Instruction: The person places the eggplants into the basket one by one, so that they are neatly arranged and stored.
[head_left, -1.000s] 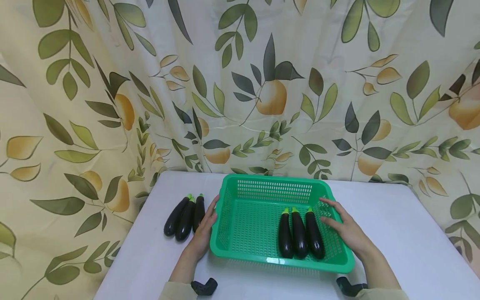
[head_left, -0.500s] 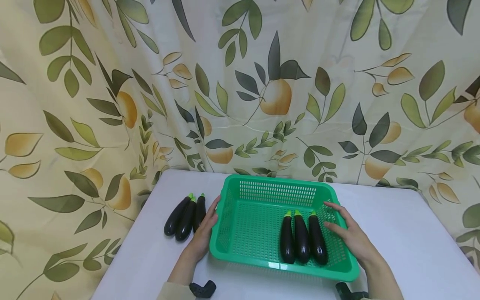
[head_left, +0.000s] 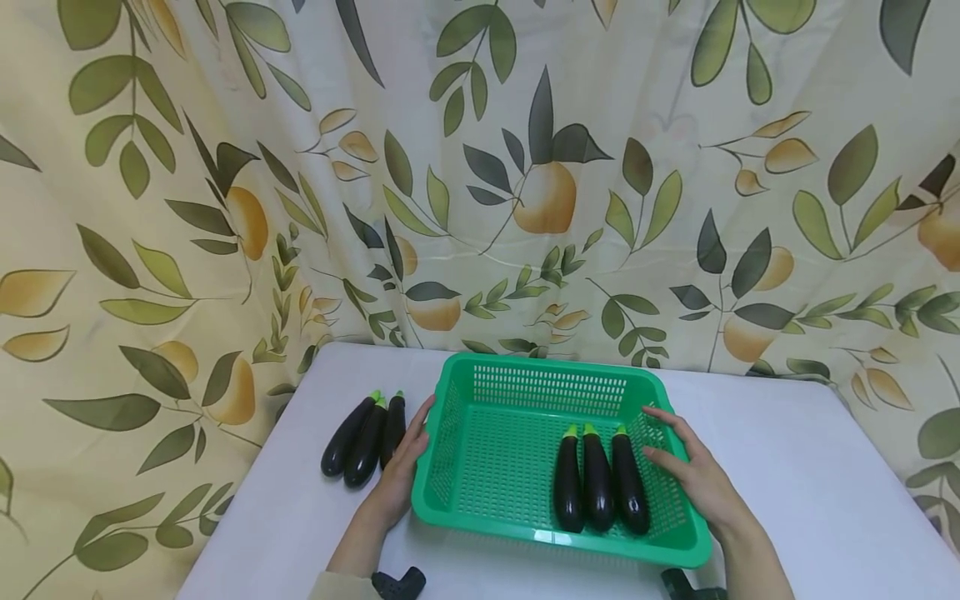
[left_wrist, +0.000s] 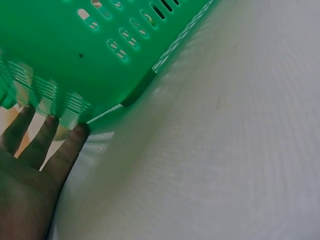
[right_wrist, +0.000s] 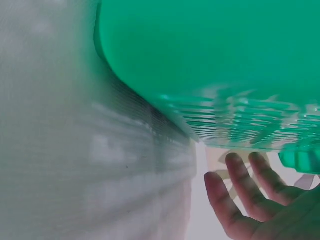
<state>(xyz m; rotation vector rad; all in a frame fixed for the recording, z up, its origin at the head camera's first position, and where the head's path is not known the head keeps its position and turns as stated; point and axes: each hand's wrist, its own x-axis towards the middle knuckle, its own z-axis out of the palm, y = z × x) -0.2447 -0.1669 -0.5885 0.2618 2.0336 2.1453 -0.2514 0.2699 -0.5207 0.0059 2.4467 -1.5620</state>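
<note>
Head view: a green basket [head_left: 525,392] holding three eggplants [head_left: 597,479] sits mid-table [head_left: 787,467], left hand [head_left: 401,475] and right hand [head_left: 693,471] pressing straight, slightly spread fingers against its sides, three more eggplants [head_left: 363,433] lying just left.

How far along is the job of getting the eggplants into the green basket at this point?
About halfway. Three eggplants in the basket lie side by side on its floor. Both hands are on the basket: the left hand against its left wall, the right hand over its right rim. Three eggplants on the table lie outside, left of the basket.
</note>
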